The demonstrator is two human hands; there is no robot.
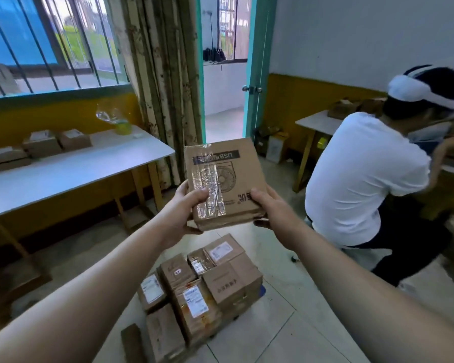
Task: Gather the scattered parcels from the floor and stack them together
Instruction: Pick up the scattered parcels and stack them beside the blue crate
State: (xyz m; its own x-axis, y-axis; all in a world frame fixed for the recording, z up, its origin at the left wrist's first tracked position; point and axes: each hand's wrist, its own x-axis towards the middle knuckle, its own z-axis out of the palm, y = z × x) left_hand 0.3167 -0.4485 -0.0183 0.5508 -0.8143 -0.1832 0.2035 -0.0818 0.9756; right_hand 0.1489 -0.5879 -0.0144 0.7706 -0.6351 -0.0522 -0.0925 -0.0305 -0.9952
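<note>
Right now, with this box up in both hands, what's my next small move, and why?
Probably lower the box onto the stack of parcels on the floor just below it. The left hand and right hand each grip a near corner, so it is secure, and it hangs above that stack.

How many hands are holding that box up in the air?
2. The left hand grips the box at its lower left corner, the right hand at its lower right.
</note>
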